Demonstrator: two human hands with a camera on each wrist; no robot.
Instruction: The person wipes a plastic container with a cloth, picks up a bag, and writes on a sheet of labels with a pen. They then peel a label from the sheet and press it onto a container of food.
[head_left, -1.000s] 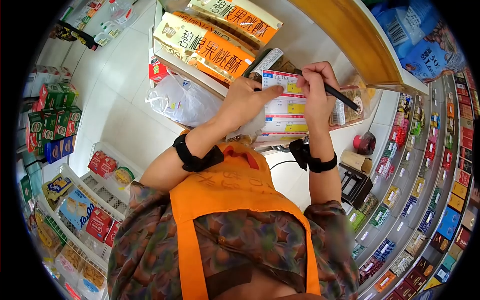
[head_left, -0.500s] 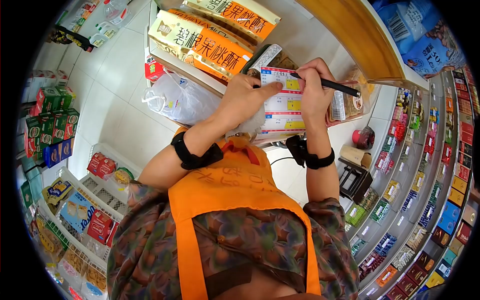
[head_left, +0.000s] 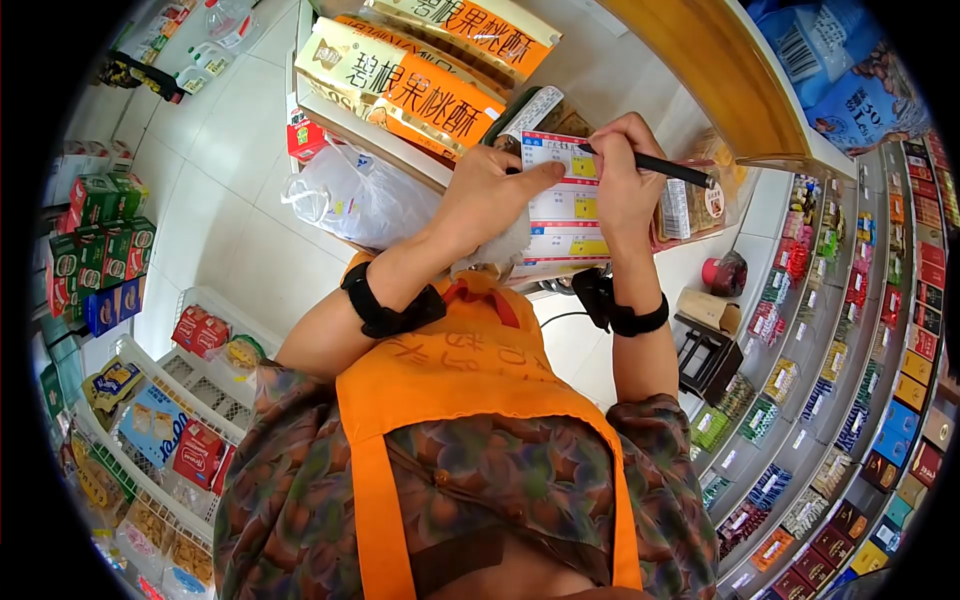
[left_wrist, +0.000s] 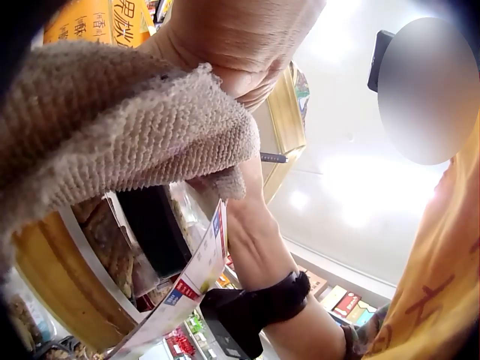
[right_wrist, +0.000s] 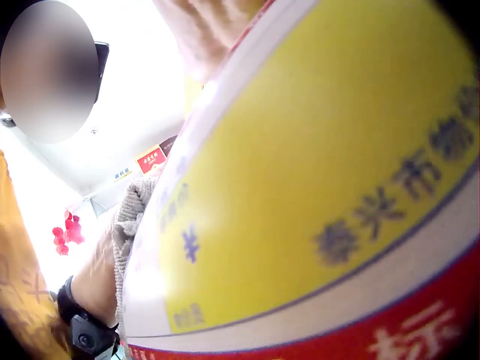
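Observation:
My left hand (head_left: 488, 200) holds the left edge of a sheet of price labels (head_left: 556, 208), its thumb lying flat across the top label. A grey-beige ribbed cloth (left_wrist: 150, 135) hangs from this same hand in the left wrist view. My right hand (head_left: 625, 190) pinches a black pen (head_left: 675, 171), with the tip at the top label's first line, where some handwriting shows. The labels have red and blue bands and yellow boxes; one yellow box (right_wrist: 300, 165) fills much of the right wrist view.
Orange-and-cream snack packs (head_left: 400, 85) lie on the counter beyond the left hand. Clear packs of food (head_left: 690, 205) sit right of the sheet. A white plastic bag (head_left: 360, 200) is by the left forearm. Shelves of goods (head_left: 800, 400) curve along the right.
The pen has swung from a steep slant to a flatter one, and its tip has shifted slightly left. Handwriting shows on the top label's first line. The left hand stays on the sheet.

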